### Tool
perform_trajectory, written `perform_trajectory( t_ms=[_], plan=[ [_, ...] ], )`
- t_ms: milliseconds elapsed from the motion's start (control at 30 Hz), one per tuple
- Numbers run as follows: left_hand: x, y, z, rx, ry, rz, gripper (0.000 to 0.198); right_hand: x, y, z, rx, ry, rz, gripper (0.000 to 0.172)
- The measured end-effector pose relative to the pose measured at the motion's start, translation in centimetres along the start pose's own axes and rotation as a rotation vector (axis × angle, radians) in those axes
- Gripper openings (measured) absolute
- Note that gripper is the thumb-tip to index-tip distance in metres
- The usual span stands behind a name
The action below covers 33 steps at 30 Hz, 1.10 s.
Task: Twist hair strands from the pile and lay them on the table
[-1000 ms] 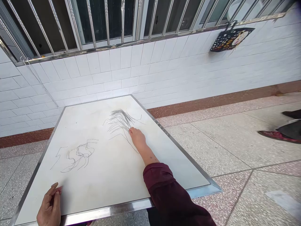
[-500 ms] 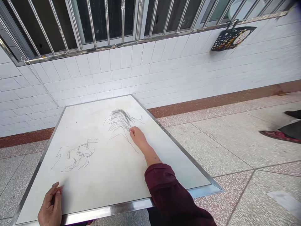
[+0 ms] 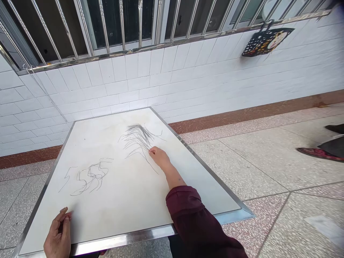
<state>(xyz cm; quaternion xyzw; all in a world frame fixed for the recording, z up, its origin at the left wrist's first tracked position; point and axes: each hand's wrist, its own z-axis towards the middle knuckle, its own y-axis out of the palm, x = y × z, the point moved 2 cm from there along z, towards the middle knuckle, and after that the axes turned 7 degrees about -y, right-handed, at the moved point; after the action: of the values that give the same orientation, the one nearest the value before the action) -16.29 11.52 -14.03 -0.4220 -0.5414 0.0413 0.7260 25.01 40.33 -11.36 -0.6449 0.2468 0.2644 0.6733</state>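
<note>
Thin, dark, hair-like strands lie on the white table (image 3: pixel 120 208). A dense, roughly parallel bundle of strands (image 3: pixel 139 132) is toward the far right of the top, fanning out into looser bent ones. My right hand (image 3: pixel 159 156) is closed in a pinch at the bundle's near end, on a thin dark strand; the exact grip is too fine to see. A loose tangle of wavy strands (image 3: pixel 92 175) is spread at the left. By the near left corner, my left hand (image 3: pixel 57 233) has its fingers curled, thumb against index finger, with a small reddish bit at the tips that I cannot make out.
Metal framing (image 3: pixel 129 237) edges the table. Beyond it stands a white tiled wall (image 3: pixel 113 87) below barred windows (image 3: pixel 122 25). A patterned dark bag (image 3: pixel 264 43) hangs from the bars. Another person's shoe (image 3: pixel 319 154) shows on the floor at the right.
My right hand has shifted slightly toward me and to the right, and a strand at the bundle's near side has moved with it. My left hand stays almost still.
</note>
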Motion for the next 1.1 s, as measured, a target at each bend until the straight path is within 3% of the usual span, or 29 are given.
perform_trajectory(
  t_ms=[133, 300, 533, 933, 1100],
  plan=[
    [0.6, -0.2, -0.4, 0.007, -0.006, 0.008, 0.046, -1.0, -0.2, -0.4, 0.039, -0.071, -0.111, 0.013],
    [0.6, -0.1, -0.4, 0.027, 0.018, -0.023, 0.046, -2.6, 1.5, -0.7, -0.030, -0.195, -0.213, 0.010],
    [-0.6, 0.2, 0.1, 0.006, 0.048, -0.010, 0.044, -3.5, 2.9, -0.8, -0.090, -0.194, -0.337, 0.014],
    [0.1, -0.2, -0.2, 0.002, 0.008, -0.012, 0.041, -4.5, 2.8, -1.8, -0.203, -0.213, -0.337, 0.011],
    [0.2, -0.3, -0.2, 0.000, -0.013, 0.018, 0.039, -4.3, 2.4, -1.8, -0.165, -0.202, -0.316, 0.010]
  ],
)
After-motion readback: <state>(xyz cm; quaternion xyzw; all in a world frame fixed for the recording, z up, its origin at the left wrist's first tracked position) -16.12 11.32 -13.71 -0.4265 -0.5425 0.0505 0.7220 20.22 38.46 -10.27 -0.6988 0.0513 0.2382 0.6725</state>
